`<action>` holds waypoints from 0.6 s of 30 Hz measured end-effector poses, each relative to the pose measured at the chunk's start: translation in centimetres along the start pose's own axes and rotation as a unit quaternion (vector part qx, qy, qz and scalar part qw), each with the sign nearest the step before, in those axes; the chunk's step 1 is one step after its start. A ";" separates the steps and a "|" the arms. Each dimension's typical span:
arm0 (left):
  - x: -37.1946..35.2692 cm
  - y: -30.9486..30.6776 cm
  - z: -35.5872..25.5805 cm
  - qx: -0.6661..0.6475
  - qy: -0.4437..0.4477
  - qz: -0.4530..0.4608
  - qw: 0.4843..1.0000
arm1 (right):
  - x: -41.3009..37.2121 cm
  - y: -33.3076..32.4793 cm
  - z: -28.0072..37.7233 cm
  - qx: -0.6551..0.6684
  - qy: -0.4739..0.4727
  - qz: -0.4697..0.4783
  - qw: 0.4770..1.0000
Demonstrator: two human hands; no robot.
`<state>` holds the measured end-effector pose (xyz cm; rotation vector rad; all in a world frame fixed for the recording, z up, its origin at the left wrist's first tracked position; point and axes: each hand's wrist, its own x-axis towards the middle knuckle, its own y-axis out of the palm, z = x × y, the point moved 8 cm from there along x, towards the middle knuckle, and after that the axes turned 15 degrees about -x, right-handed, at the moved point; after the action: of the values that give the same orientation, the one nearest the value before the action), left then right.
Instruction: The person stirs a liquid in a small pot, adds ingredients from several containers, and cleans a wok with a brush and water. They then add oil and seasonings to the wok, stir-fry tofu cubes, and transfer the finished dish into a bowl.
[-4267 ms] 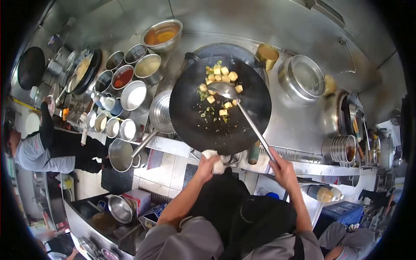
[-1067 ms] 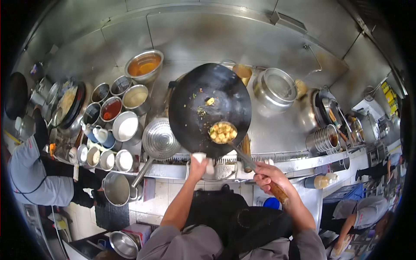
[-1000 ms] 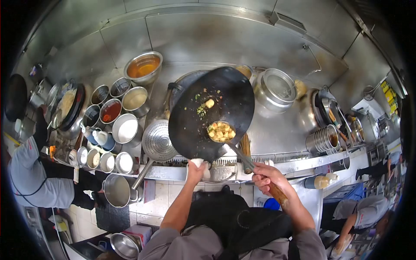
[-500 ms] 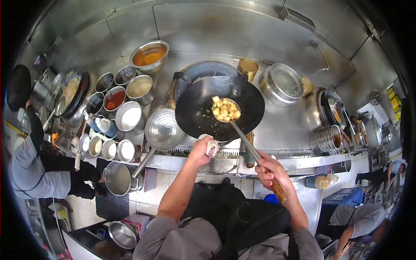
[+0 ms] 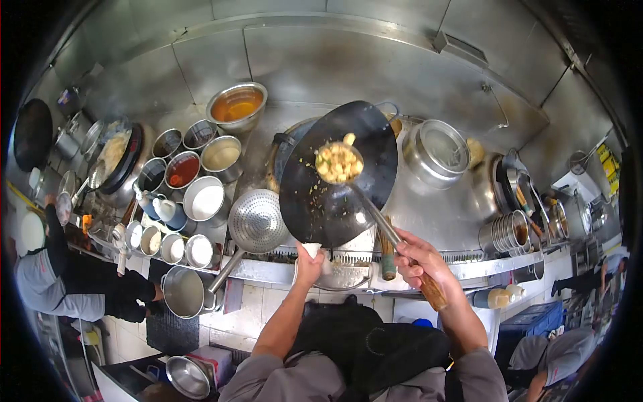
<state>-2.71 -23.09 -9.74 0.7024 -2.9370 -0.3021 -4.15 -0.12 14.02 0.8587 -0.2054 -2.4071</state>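
A black wok (image 5: 315, 211) is tilted up above the stove, with small green bits on its inner surface. My left hand (image 5: 309, 265) is closed around a white cloth (image 5: 312, 250) at the wok's near edge. Fingers wrapped round its wooden handle (image 5: 432, 293), my right hand (image 5: 420, 258) holds a long metal ladle (image 5: 375, 213). The ladle's bowl is over the wok, heaped with golden-brown food pieces (image 5: 339, 163). Beside the wok on the left rests a perforated strainer (image 5: 257, 220). A bamboo brush (image 5: 388, 263) with a green band lies below the wok.
Containers of sauces and powders (image 5: 203, 198) stand on the left, with a bowl of orange liquid (image 5: 236, 106) behind. Metal pots (image 5: 439, 149) sit right of the wok. A large pot (image 5: 184, 293) is below the counter edge. Other people are at far left and lower right.
The wok has gone from lying nearly level to steeply tilted, its far side raised. My left hand has moved slightly down with the cloth. The ladle's bowl has shifted a little left with the food.
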 end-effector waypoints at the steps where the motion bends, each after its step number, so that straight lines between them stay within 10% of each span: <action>1: 0.4 -0.3 1.3 -0.021 -0.027 -0.008 0.999 | 0.9 -0.7 -0.1 -0.001 -0.025 -0.003 1.000; 10: 4.8 5.7 -1.6 -0.399 -0.390 -0.012 0.830 | -2.0 -2.6 -2.5 0.105 -0.008 -0.017 0.994; 18: 1.5 4.9 -0.6 -0.284 -0.257 -0.071 0.921 | -3.1 -2.9 -3.4 0.017 0.063 -0.058 0.996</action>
<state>-6.04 -19.57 -8.03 0.8327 -2.9720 -1.4845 -1.47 4.18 12.04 1.0607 -0.1529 -2.4529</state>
